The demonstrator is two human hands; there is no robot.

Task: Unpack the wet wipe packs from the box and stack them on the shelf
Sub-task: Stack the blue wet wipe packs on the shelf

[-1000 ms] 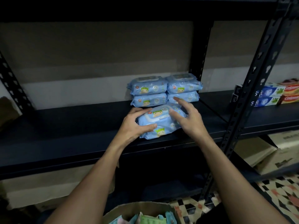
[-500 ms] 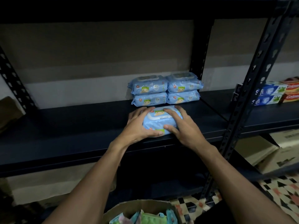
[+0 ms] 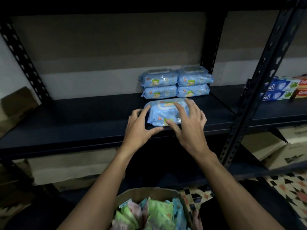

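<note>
Head view of a dark metal shelf (image 3: 83,117) during unpacking. A blue wet wipe pack (image 3: 166,112) lies flat near the front edge of the shelf, long side facing the person, between the two hands.

The left hand (image 3: 141,128) is at the left end of the pack, released, with its fingers spread and loosely bent. Its index finger runs along the pack's left end, and its thumb rests on the shelf edge just below the pack's front corner. The right hand (image 3: 189,123) lies over the right half of the pack. Its fingers (image 3: 181,108) are nearly straight and fanned across the top face, and its thumb touches the pack's front edge. It is laid flat on the pack rather than clenched round it.

Just behind the pack, four stacked packs (image 3: 159,81) of the same blue kind stand against the back wall in two piles of two, side by side.

At the bottom of the view an open cardboard box (image 3: 149,193) holds loose packs (image 3: 159,211) in green, pink and blue. To the right, beyond a perforated post (image 3: 259,80), toothpaste cartons (image 3: 279,90) sit on the adjoining shelf.
</note>
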